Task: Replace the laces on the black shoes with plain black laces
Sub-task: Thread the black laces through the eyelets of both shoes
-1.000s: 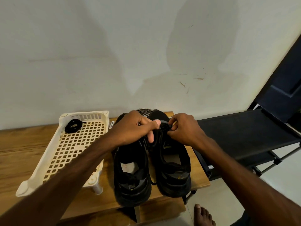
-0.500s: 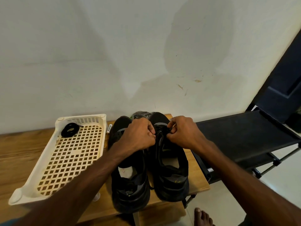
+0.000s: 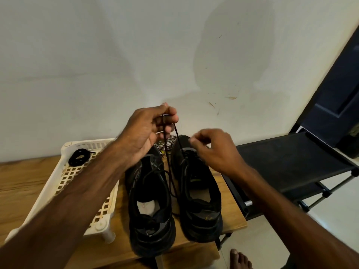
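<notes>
Our left hand (image 3: 147,131) pinches the black lace (image 3: 169,167) in its fingers, lifted above the right-side shoe (image 3: 200,206) on the counter (image 3: 23,181). Tugged unevenly, it could slip its eyelets. Our right hand (image 3: 211,150) curls there; whether it grips anything, we cannot tell.

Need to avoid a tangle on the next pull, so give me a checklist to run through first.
1. Left hand grips the thin black lace: ok.
2. Lace enters the front eyelets of the black shoe under the right hand: ok.
3. Right hand pinches the lace's other end: cannot tell, blurred.
4. Both lace ends even: cannot tell.
5. Black-and-white patterned cord clear of the held lace: cannot tell, they overlap in this view.
6. Spare coiled black lace lies in the cream plastic lattice basket: ok.
</notes>
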The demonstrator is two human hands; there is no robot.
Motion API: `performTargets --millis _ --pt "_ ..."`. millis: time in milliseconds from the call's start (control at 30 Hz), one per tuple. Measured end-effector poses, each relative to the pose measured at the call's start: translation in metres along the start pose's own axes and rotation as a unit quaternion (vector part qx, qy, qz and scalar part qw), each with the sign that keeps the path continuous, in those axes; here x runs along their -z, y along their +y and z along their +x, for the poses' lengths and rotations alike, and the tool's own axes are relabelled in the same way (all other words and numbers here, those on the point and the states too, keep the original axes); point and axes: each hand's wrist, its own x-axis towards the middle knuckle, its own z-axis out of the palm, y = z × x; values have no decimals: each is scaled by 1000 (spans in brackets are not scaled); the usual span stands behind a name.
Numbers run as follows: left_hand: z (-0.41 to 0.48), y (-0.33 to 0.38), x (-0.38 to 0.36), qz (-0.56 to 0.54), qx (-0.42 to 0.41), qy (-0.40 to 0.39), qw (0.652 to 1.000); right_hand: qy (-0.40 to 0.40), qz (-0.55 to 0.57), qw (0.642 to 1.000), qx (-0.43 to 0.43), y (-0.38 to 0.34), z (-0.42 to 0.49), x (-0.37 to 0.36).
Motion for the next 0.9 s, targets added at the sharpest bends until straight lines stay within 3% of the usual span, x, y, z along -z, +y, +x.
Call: performTargets --millis 33,100,167,233,333,400,500,600,667,700,733,800,833,900 --pt "-1 0 -3 -2 -5 -4 1000 -5 104 995 -2 -7 0 2" --pt "-1 -8 -8 12 -21 -2 1000 -95 329 938 -60 -21 -1 4" --pt "2 -16 -10 2 -40 14 999 -185 389 898 -88 -28 -4 3" --pt "9 -21 -8 -31 -49 43 997 -231 382 891 -83 -28 -8 1" --pt "19 -22 5 -104 -50 99 988 -212 412 883 -68 -25 -8 14" --pt "25 -25 19 -118 -34 153 980 -154 435 882 -95 -20 -5 29" --pt "27 -30 39 -12 51 231 972 -57 465 874 -128 -7 -1 44" --pt "20 -35 47 288 76 216 930 -47 427 891 -148 0 0 44" --pt "10 -39 41 497 6 213 841 -91 320 932 -144 1 1 38" --pt "6 -39 34 562 -51 231 792 -126 266 946 -136 0 0 33" --pt "3 -40 24 578 -119 232 773 -161 225 954 -120 -1 -1 29" --pt "1 -44 2 534 -204 129 811 -205 163 963 -61 -3 -2 22" --pt "2 -48 -8 507 -209 50 835 -204 128 970 -29 -4 -3 22" --pt "4 -57 -21 497 -193 -58 844 -168 61 984 15 -1 -1 21"
